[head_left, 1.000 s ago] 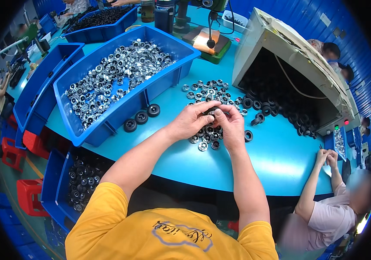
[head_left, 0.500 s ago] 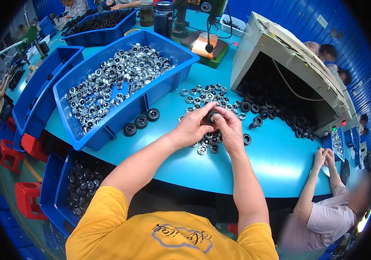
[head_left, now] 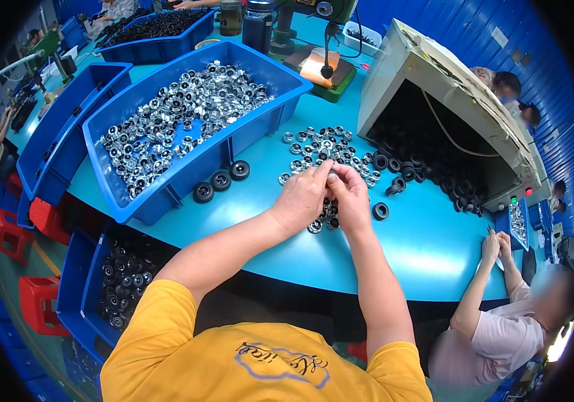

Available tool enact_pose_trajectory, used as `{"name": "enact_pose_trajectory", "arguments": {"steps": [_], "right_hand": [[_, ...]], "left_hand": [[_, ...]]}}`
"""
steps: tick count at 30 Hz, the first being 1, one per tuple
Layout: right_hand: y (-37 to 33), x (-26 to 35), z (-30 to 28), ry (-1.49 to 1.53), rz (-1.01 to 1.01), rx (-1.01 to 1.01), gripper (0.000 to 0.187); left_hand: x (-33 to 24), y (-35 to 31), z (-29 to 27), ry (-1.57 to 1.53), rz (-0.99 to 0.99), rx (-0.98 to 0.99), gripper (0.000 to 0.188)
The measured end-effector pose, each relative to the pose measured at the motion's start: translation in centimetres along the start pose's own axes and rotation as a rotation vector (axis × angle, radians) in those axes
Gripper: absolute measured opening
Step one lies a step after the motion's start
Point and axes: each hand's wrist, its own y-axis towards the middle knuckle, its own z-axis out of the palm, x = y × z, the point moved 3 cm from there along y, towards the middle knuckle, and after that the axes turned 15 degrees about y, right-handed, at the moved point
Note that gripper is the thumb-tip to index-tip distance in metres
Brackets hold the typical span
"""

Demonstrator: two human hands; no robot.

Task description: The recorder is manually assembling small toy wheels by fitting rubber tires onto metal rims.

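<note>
My left hand (head_left: 301,199) and my right hand (head_left: 350,199) meet over the teal table (head_left: 287,264), fingers closed round a small wheel (head_left: 332,175). Fingers and thumbs hide most of it, so how its black tyre sits on its rim cannot be made out. Shiny silver rims (head_left: 327,146) with dark centres lie loose beyond the hands, and a few more rims (head_left: 315,226) show just below them. A lone black tyre (head_left: 380,211) rests to the right of my right hand. Three tyred wheels (head_left: 221,180) stand in a row to the left.
A large blue bin (head_left: 267,119) of silver rims occupies the left. Black tyres (head_left: 407,171) spill from an open metal box (head_left: 375,100) at right. Lower left, another blue bin (head_left: 86,288) holds tyred wheels. A co-worker (head_left: 501,321) sits at right; a small press (head_left: 330,87) stands behind.
The wheel between my hands, whose black tyre showed earlier, is now mostly covered by my fingers. My hands have drawn closer together. The view has shifted slightly.
</note>
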Motion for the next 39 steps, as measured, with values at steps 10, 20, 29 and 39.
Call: {"name": "enact_pose_trajectory", "arguments": {"steps": [10,20,29,39], "right_hand": [[0.0,1.9,-0.7,0.11,0.134,0.087,0.045],[0.5,0.6,-2.3,0.341,0.253,0.119,0.033],[-0.1,1.2,-1.1,0.28,0.245,0.103,0.034],[0.6,1.0,-2.1,0.396,0.315,0.171,0.023]], "left_hand": [[1.6,1.1,0.6,-0.273,0.065,-0.025,0.058],[0.9,1.1,0.0,-0.339,0.224,-0.093,0.049],[1.2,1.2,0.1,-0.393,0.146,-0.048,0.045],[1.5,1.0,0.5,-0.487,0.183,0.012,0.052]]}}
